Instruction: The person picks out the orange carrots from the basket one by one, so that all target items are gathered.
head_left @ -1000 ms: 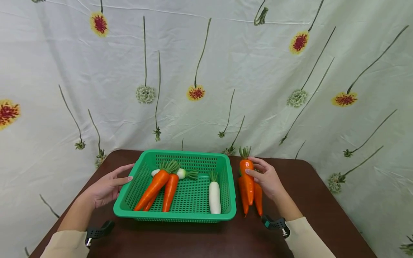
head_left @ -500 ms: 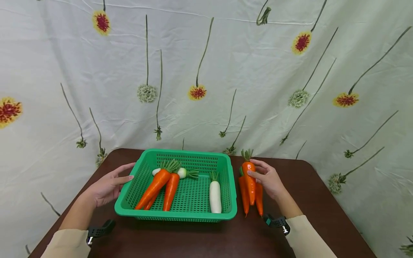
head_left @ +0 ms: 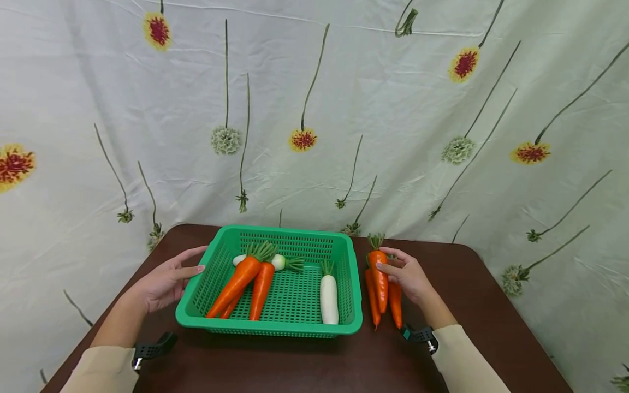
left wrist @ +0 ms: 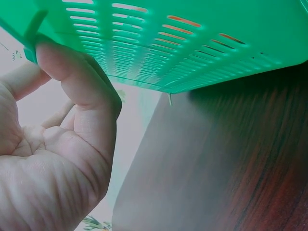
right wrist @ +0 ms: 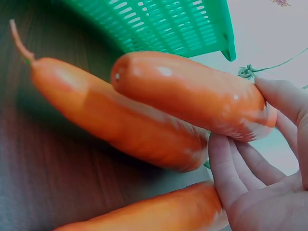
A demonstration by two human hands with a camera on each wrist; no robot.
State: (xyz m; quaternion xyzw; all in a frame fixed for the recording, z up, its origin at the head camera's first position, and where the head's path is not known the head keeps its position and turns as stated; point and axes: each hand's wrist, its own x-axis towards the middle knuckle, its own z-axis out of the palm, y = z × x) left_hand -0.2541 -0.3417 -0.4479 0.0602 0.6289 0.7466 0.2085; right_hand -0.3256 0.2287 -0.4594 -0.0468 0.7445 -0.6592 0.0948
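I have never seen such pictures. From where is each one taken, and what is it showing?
There is no machine here, only a person's left hand and right hand, both bare. The wide picture comes from a camera worn on the head; the two close ones come from cameras worn on the wrists. On a dark table stands a green basket with carrots and white radishes inside. The left hand touches the basket. The right hand holds a carrot over two other carrots, which lie beside the basket.
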